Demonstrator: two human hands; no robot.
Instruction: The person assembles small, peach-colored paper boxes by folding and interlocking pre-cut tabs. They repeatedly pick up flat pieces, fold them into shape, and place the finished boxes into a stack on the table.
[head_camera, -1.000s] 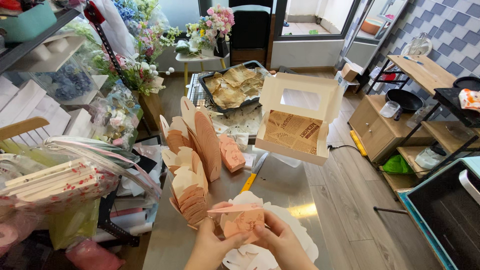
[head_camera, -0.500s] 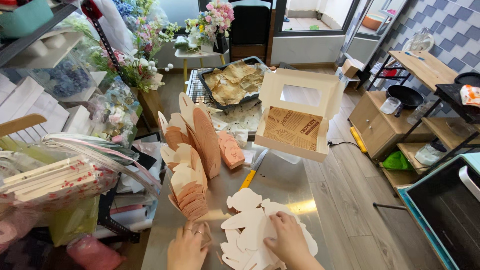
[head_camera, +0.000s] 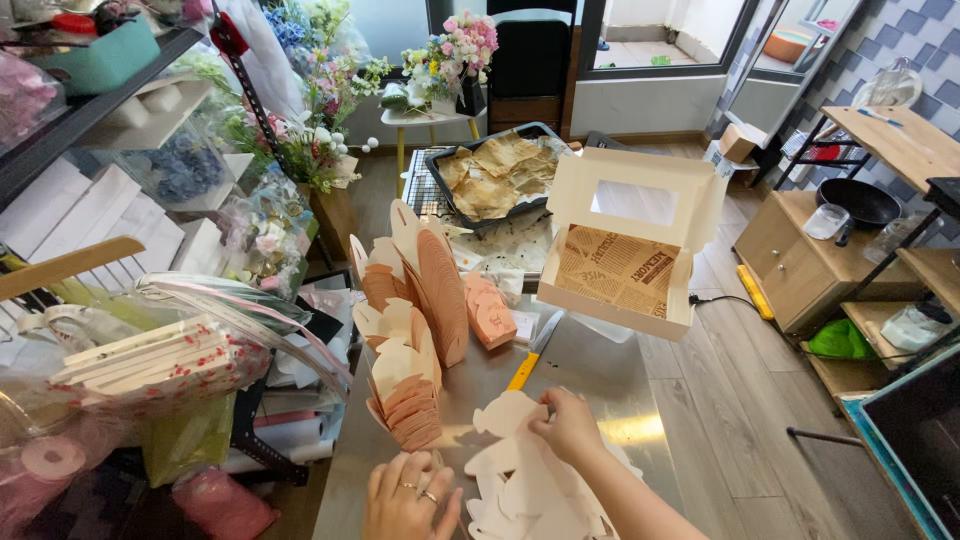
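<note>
Flat white box blanks (head_camera: 530, 490) stacked loose at near edge of steel table (head_camera: 590, 370), overhanging slightly. Right hand (head_camera: 568, 428) pinching top blank by its upper edge; left hand (head_camera: 405, 500) flat and open on tabletop, touching nothing else. Could drag 2 sheets up together, or nudge leaning stack of folded pink cartons (head_camera: 405, 385) into toppling toward yellow-handled knife (head_camera: 533, 352).

Your right hand (head_camera: 572, 428) rests on the flat cutouts (head_camera: 520, 485), left hand (head_camera: 408, 497) beside them. Stacked folded boxes (head_camera: 405, 385) ahead left; open window box (head_camera: 625, 245) ahead right, baking tray (head_camera: 495, 175) behind.
</note>
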